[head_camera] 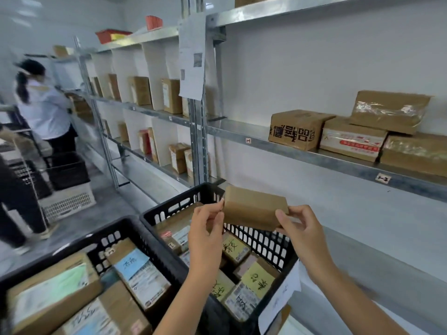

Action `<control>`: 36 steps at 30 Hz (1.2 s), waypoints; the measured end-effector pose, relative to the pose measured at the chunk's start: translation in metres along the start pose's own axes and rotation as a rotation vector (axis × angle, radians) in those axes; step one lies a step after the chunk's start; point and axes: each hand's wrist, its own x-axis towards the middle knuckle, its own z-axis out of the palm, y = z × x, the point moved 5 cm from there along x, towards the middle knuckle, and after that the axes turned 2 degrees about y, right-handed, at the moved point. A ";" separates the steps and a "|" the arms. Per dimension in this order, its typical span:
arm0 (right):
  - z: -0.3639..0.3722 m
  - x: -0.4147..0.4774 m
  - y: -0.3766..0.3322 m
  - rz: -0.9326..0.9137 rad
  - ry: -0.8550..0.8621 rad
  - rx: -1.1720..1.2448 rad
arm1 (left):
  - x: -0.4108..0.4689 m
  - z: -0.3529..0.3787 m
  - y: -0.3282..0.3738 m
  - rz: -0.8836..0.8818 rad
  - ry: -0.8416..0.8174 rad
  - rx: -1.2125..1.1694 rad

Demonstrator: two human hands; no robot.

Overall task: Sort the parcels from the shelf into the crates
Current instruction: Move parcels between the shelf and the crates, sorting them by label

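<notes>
A worker holds a small brown parcel (pixel 255 209) in both hands above a black crate (pixel 266 243), the left hand (pixel 205 228) pinching its left end between thumb and fingertips and the right hand (pixel 302 228) gripping its right end the same way. The parcel hangs level in the air at about 12 o'clock from the wrists, over the crate's far rim and just below the metal shelf (pixel 338 163), touching neither.

The step in hand appears to be checking the parcel before choosing its crate; the face turned to the camera is blank cardboard, so any label is out of sight. The next move likely calls for turning it over to read, then lowering it into one of the two crates.

Room is tight. The near crate is already packed with labelled parcels (pixel 256 279), and the second crate (pixel 116 240) at 8 o'clock is also well filled. The shelf edge runs across at 1 o'clock, carrying a cluster of cardboard boxes (pixel 350 139); a lift of the hands could meet it. A steel upright (pixel 198 141) stands at 11 o'clock. Another person (pixel 43 102) works the racks at 10 o'clock, well apart.
</notes>
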 end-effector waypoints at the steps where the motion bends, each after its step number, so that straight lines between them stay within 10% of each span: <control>1: 0.004 -0.001 0.003 0.027 -0.014 0.030 | -0.002 -0.005 -0.005 -0.010 0.002 0.009; 36: 0.066 0.031 0.031 0.389 -0.477 0.319 | -0.018 -0.035 -0.047 -0.231 0.117 -0.278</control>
